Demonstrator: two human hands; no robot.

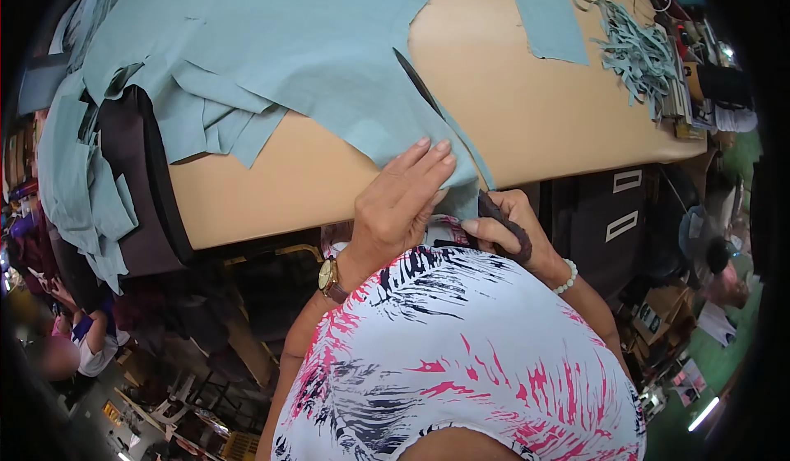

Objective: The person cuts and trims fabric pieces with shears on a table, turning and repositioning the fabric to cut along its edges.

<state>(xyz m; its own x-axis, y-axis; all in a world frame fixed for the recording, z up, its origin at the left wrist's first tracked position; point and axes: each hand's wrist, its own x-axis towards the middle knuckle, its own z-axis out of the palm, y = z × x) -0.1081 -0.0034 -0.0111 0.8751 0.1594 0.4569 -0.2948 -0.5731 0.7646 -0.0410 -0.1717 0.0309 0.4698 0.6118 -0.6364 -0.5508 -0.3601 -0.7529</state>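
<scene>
A large sheet of pale teal material point(296, 41), leather or cloth, spreads over the tan tabletop. My left hand point(405, 194) lies on its near corner with fingers stretched out together, pressing it at the table edge. My right hand point(520, 231) is wrapped round the dark handles of a pair of scissors point(421, 83). Their long blade lies along the sheet's right edge, pointing away from me. A narrow strip point(467, 144) of the same material runs beside the blade. Part of the scissors is hidden under the material.
A heap of thin teal strips point(638, 54) lies at the table's far right, near a flat teal piece point(547, 17). Folded scraps point(226, 115) rest at left, and more hang over a dark padded form point(136, 173). Dark drawers point(601, 214) stand below the table.
</scene>
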